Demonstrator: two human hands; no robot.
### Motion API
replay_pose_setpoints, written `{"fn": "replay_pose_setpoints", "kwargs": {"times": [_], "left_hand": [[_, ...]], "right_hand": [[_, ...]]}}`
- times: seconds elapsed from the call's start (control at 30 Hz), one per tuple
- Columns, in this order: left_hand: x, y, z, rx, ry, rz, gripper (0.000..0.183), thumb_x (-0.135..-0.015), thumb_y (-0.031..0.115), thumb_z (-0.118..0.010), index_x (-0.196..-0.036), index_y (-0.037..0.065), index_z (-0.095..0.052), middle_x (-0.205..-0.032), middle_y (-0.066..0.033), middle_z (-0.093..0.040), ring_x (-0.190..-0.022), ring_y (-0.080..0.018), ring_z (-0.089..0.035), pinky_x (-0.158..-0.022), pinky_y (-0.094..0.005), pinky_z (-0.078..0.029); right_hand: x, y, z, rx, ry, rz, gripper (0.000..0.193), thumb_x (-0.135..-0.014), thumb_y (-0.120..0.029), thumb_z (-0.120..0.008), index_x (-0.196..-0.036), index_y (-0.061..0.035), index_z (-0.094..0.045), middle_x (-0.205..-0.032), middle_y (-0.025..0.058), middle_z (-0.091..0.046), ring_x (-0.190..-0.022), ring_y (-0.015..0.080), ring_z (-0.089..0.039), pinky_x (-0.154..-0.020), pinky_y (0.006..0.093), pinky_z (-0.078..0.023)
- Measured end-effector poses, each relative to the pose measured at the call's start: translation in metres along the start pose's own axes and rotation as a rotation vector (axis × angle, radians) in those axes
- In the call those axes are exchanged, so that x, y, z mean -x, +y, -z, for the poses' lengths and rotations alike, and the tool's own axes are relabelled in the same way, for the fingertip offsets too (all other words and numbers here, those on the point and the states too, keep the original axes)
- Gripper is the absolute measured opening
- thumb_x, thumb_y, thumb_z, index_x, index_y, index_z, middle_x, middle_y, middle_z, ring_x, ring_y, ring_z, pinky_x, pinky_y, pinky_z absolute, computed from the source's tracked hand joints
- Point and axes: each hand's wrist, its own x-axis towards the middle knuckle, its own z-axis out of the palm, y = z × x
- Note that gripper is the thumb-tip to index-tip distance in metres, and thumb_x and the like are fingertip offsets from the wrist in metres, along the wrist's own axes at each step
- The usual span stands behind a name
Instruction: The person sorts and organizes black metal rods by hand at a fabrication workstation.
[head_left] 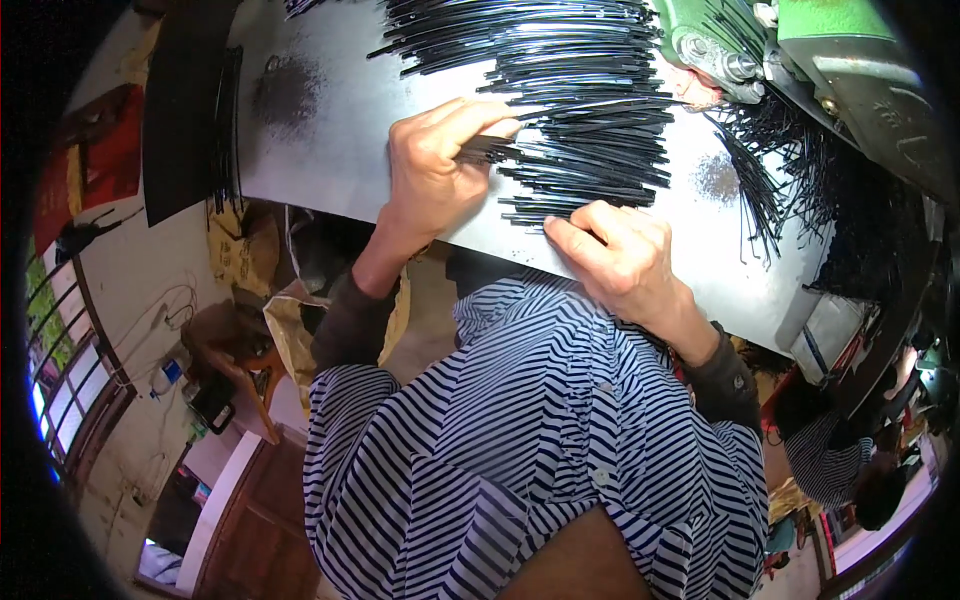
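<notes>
This is a workshop: black strips [590,125] lie in heaps across a metal table [350,150], a green machine [835,18] stands at the table's right end, and another person [830,460] is nearby.

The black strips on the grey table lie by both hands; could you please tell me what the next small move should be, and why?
Probably, the left hand should even up the strip ends pinched in it, since the left edge of the black pile looks ragged; the right hand, at its near edge, might steady it.
</notes>
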Motion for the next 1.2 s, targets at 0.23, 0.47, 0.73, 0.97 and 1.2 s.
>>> {"fn": "replay_pose_setpoints", "kwargs": {"times": [0.23, 0.47, 0.73, 0.97, 1.2], "left_hand": [[-0.014, 0.002, -0.012, -0.060, 0.061, -0.033, 0.021, -0.073, -0.002, -0.071, -0.094, 0.002, -0.068, -0.077, -0.0103, -0.068, -0.065, -0.0218, -0.066, -0.057, -0.0290, -0.050], [0.023, 0.010, 0.005, 0.232, 0.361, 0.297, 0.032, -0.103, 0.024, -0.043, -0.092, 0.000, -0.061, -0.061, 0.0010, -0.044, -0.055, -0.0064, -0.041, -0.055, -0.0258, -0.040], [0.025, 0.040, -0.010, 0.596, 0.205, 0.139, 0.064, -0.103, 0.049, -0.022, -0.111, -0.002, -0.061, -0.116, -0.0171, -0.058, -0.100, -0.0268, -0.058, -0.092, -0.0417, -0.045], [0.028, 0.049, -0.045, 0.626, 0.298, 0.099, 0.077, -0.096, 0.060, -0.035, -0.136, -0.006, -0.039, -0.138, -0.0193, -0.043, -0.128, -0.0283, -0.040, -0.109, -0.0427, -0.029], [0.016, 0.019, -0.033, 0.649, 0.611, 0.307, 0.045, -0.106, 0.031, -0.027, -0.126, -0.006, -0.043, -0.118, -0.0240, -0.054, -0.118, -0.0297, -0.051, -0.106, -0.0442, -0.037]], "right_hand": [[-0.023, 0.017, -0.010, 0.078, 0.076, -0.032, 0.016, -0.077, -0.011, -0.063, -0.092, -0.0099, -0.065, -0.074, 0.0021, -0.051, -0.057, 0.0174, -0.057, -0.048, 0.0299, -0.045], [-0.013, 0.016, -0.009, -0.055, 0.174, 0.015, 0.019, -0.076, -0.005, -0.068, -0.094, -0.0035, -0.066, -0.072, 0.0040, -0.058, -0.059, 0.0171, -0.058, -0.049, 0.0289, -0.046], [-0.036, -0.010, -0.006, -0.010, 0.372, 0.108, 0.037, -0.070, -0.010, -0.064, -0.106, -0.0016, -0.064, -0.087, 0.0066, -0.063, -0.077, 0.0227, -0.063, -0.068, 0.0333, -0.051], [-0.037, 0.007, 0.010, 0.149, 0.192, 0.145, 0.042, -0.074, -0.010, -0.062, -0.115, -0.0035, -0.061, -0.081, 0.0081, -0.061, -0.075, 0.0227, -0.061, -0.072, 0.0365, -0.049], [-0.043, 0.046, 0.031, 0.504, 0.041, 0.102, 0.041, -0.077, -0.013, -0.064, -0.117, -0.0056, -0.061, -0.084, 0.0083, -0.060, -0.077, 0.0244, -0.058, -0.070, 0.0359, -0.046]]}}
